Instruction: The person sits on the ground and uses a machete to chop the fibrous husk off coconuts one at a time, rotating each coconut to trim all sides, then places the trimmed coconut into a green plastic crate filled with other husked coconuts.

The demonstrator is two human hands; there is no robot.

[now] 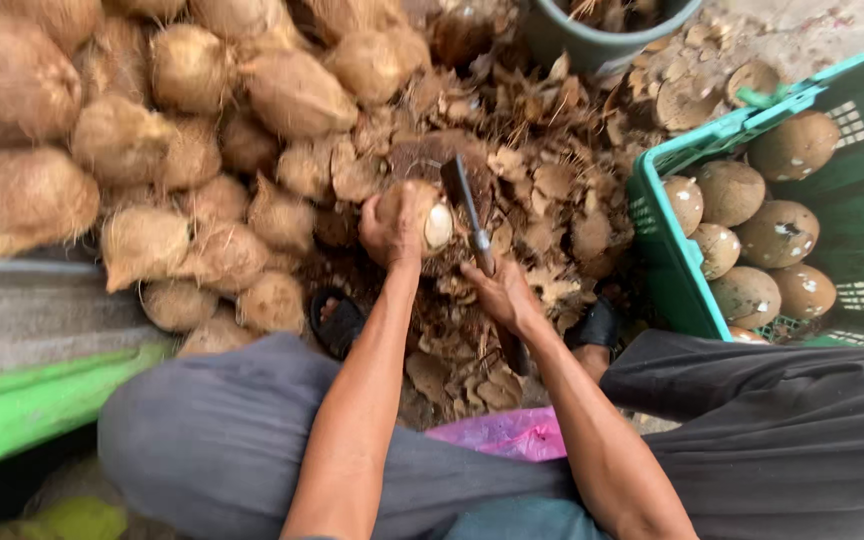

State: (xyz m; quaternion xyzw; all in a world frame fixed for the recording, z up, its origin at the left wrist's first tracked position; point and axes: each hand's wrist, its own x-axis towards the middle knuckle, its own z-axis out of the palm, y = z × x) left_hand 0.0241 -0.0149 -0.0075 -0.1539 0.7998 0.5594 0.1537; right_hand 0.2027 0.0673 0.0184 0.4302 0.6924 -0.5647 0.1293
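Heap of husked brown coconuts [152, 130]: fills the upper left, piled on the ground ahead of my knees.

Green plastic crate [857, 215]: at my right, holding several trimmed, rounder coconuts [767, 235] with pale nicks.

Dark round bucket [592, 40]: top centre, partly cut off by the frame edge.

Litter of husk chips [552, 180]: spread over the ground between heap and crate, around my sandalled feet.

Pink plastic bag [502, 435]: between my knees.

Coconut in work [422, 220]: centre, resting on a stump-like block among the chips, a white patch exposed on its right side.

My left hand [392, 230]: fingers wrapped over the coconut's top and left side, gripping it firmly.

My right hand [502, 295]: closed around the handle of a cleaver-like knife [467, 205], just right of the coconut; the blade stands close beside the white patch.
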